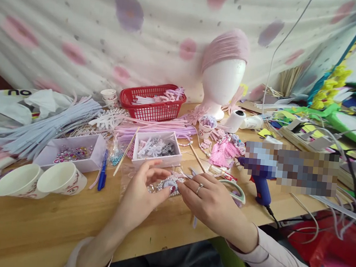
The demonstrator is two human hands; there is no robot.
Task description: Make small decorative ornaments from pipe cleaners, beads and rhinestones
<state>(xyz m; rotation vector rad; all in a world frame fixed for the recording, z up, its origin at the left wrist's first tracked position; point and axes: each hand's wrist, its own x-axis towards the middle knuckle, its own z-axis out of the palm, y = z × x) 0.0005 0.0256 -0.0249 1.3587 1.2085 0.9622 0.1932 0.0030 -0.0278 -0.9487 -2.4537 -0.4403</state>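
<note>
Between my hands is a small ornament of pearly beads and pale blue fluffy parts point(170, 185), partly covered by fingers. My left hand point(142, 193) curls around its left side, with the thumb pressed on the front. From the right, the fingertips of my right hand point(212, 200) pinch its edge; a ring is on one finger. Scissors with a pale green handle point(237, 191) lie just behind my right hand, their blades partly hidden. A white box point(154, 163) of beads and pale blue pieces stands just beyond my hands.
Two paper cups point(63, 181) lean together at left, near a blue pen point(102, 170) and a box of gems point(92, 154). A red basket point(152, 101) and a foam head point(222, 81) stand behind. At right are a blue glue gun point(261, 185), cables and power strips point(309, 140).
</note>
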